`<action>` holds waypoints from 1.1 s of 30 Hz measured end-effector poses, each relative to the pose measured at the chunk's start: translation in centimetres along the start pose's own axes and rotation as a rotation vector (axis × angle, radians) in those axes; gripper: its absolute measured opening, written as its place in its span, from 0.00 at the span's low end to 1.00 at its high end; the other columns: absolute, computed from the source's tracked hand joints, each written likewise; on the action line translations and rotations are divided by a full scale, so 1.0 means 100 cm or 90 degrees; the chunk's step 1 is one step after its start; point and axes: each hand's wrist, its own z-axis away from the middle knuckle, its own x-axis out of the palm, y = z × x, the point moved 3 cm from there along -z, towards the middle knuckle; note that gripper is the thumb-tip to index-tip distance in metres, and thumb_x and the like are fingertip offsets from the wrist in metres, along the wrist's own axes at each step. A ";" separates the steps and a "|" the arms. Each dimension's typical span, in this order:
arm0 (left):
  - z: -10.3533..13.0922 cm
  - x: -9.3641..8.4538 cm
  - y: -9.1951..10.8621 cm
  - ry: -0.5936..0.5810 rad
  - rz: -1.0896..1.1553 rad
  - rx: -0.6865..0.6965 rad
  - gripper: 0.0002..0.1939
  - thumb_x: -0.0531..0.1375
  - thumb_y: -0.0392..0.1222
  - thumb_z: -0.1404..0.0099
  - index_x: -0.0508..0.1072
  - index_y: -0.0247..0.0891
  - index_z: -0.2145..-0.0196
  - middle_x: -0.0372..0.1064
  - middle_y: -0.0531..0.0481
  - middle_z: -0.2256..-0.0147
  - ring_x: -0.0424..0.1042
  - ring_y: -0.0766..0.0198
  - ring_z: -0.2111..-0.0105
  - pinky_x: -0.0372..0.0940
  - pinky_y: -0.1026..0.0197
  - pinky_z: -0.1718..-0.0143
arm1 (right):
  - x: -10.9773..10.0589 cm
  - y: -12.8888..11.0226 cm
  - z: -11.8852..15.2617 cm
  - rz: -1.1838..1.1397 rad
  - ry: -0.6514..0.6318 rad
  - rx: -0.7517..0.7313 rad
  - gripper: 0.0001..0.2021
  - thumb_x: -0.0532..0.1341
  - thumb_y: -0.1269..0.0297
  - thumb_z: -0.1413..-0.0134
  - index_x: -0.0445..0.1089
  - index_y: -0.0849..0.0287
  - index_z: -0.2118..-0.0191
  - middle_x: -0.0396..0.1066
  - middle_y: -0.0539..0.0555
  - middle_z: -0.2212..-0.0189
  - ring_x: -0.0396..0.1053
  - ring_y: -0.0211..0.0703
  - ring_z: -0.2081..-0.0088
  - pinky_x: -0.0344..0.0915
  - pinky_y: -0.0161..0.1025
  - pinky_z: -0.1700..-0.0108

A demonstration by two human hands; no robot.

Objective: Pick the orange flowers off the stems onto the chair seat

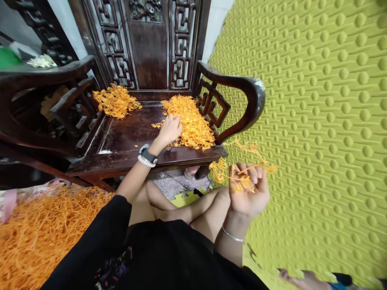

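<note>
My left hand [171,129], with a watch and a beaded bracelet on its wrist, reaches over the chair seat to the near left side of a large heap of small orange plastic pieces [193,125]. Its fingers are curled down at the heap, and what they pinch is hidden. Palm up and to the right of the chair, my right hand [249,191] has its fingers closed around thin, branching orange plastic sprigs [219,170] that stick out on both sides. A second, smaller heap of orange plastic sprigs [116,101] lies at the back left of the seat.
The dark carved wooden chair [130,131] stands in front of me; its right armrest [242,82] curves out near my right hand. Many loose orange stems [54,237] are piled at lower left. Yellow bumpy mat [317,161] covers the right. Another person's hand or foot [305,280] shows at lower right.
</note>
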 end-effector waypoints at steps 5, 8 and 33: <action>-0.042 0.034 -0.006 -0.088 0.013 -0.036 0.27 0.55 0.44 0.35 0.59 0.30 0.41 0.52 0.29 0.40 0.52 0.39 0.38 0.52 0.42 0.41 | -0.003 0.004 -0.004 -0.089 0.027 0.053 0.16 0.58 0.72 0.45 0.48 0.57 0.77 0.51 0.42 0.83 0.58 0.33 0.76 0.65 0.33 0.69; -0.038 0.033 -0.006 -0.034 0.060 -0.021 0.32 0.57 0.51 0.36 0.56 0.34 0.39 0.44 0.31 0.36 0.45 0.39 0.36 0.47 0.40 0.39 | -0.005 0.003 -0.007 -0.112 0.031 0.053 0.16 0.58 0.74 0.46 0.49 0.57 0.77 0.52 0.42 0.83 0.58 0.34 0.76 0.64 0.33 0.69; 0.166 0.013 0.060 0.305 0.434 0.180 0.20 0.53 0.38 0.32 0.55 0.38 0.81 0.50 0.57 0.83 0.52 0.71 0.82 0.48 0.63 0.78 | 0.006 0.017 0.027 0.276 0.076 -0.106 0.17 0.59 0.58 0.40 0.58 0.57 0.78 0.48 0.42 0.85 0.57 0.33 0.77 0.64 0.35 0.60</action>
